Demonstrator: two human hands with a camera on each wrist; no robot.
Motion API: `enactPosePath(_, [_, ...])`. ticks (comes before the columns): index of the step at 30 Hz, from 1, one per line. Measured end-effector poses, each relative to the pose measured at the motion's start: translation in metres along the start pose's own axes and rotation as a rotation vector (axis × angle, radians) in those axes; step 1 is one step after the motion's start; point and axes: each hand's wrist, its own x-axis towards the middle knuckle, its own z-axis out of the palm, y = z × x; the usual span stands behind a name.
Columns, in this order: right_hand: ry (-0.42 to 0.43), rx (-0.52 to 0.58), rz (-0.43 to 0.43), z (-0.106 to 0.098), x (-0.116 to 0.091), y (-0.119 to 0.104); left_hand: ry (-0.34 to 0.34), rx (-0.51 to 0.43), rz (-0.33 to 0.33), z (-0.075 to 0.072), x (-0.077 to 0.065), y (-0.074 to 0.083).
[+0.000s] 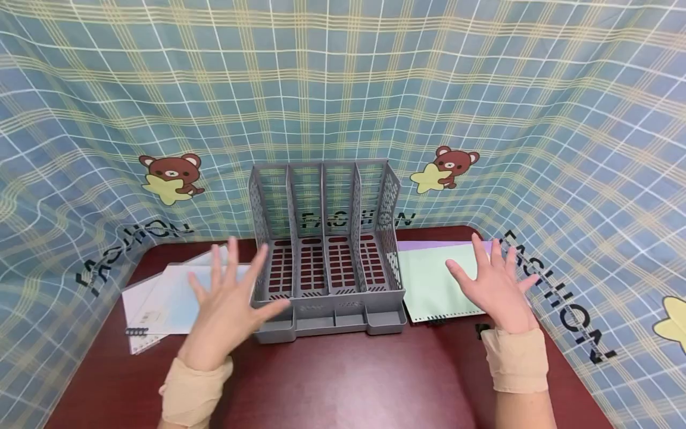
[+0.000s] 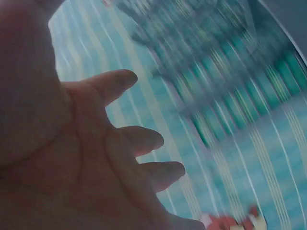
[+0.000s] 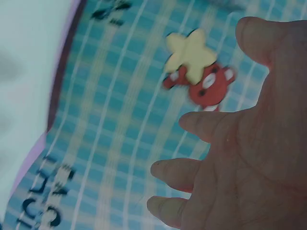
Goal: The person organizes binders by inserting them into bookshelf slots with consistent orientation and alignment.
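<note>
My left hand (image 1: 224,313) is spread wide with nothing in it, in front of the left end of a grey desk file organizer (image 1: 321,310). The organizer stands upright at the back of the table, with several tall slots and small trays along its front. Left of it lie spiral notebooks (image 1: 166,304) with pale covers, partly hidden behind the left hand. Fingers fanned out, my right hand (image 1: 498,292) is over the right side of a light green spiral notebook (image 1: 436,283). A purple-covered notebook (image 1: 423,245) shows from under the green one.
The dark red table (image 1: 343,381) is bordered by a blue plaid curtain (image 1: 321,89) at the back and both sides. A small black object (image 1: 482,329) lies beside the right wrist. Both wrists wear beige bands (image 1: 517,360).
</note>
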Motion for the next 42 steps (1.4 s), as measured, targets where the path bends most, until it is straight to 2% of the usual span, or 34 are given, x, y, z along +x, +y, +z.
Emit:
enactPosePath(4, [0.014, 0.028, 0.050, 0.010, -0.003, 0.035, -0.041, -0.031, 0.128, 0.015, 0.002, 0.049])
enactPosePath(9, [-0.013, 0.045, 0.115, 0.040, -0.022, 0.068, -0.063, -0.114, 0.311, 0.042, 0.002, 0.110])
enactPosePath(12, [-0.020, 0.053, 0.115, 0.050, -0.024, 0.079, -0.089, -0.171, 0.417, 0.065, 0.001, 0.147])
enactPosePath(14, [0.009, 0.050, 0.099, 0.053, -0.020, 0.083, -0.105, -0.186, 0.469, 0.082, 0.003, 0.170])
enactPosePath(16, [0.026, 0.042, 0.086, 0.053, -0.016, 0.086, -0.115, -0.186, 0.515, 0.100, 0.006, 0.192])
enactPosePath(19, [-0.004, 0.032, 0.083, 0.054, -0.014, 0.094, -0.118, -0.171, 0.555, 0.128, 0.009, 0.220])
enactPosePath(24, [-0.083, 0.028, 0.083, 0.059, -0.014, 0.108, -0.128, -0.117, 0.548, 0.168, 0.015, 0.249])
enactPosePath(30, [-0.150, -0.013, 0.080, 0.072, -0.011, 0.116, -0.154, -0.056, 0.448, 0.205, 0.022, 0.269])
enactPosePath(34, [-0.183, -0.014, 0.079, 0.080, -0.010, 0.113, -0.166, -0.033, 0.371, 0.222, 0.026, 0.271])
enactPosePath(37, [-0.194, -0.020, 0.085, 0.083, -0.011, 0.113, -0.181, -0.034, 0.342, 0.233, 0.030, 0.271])
enactPosePath(42, [-0.189, -0.032, 0.086, 0.080, -0.011, 0.115, -0.223, -0.033, 0.310, 0.240, 0.038, 0.273])
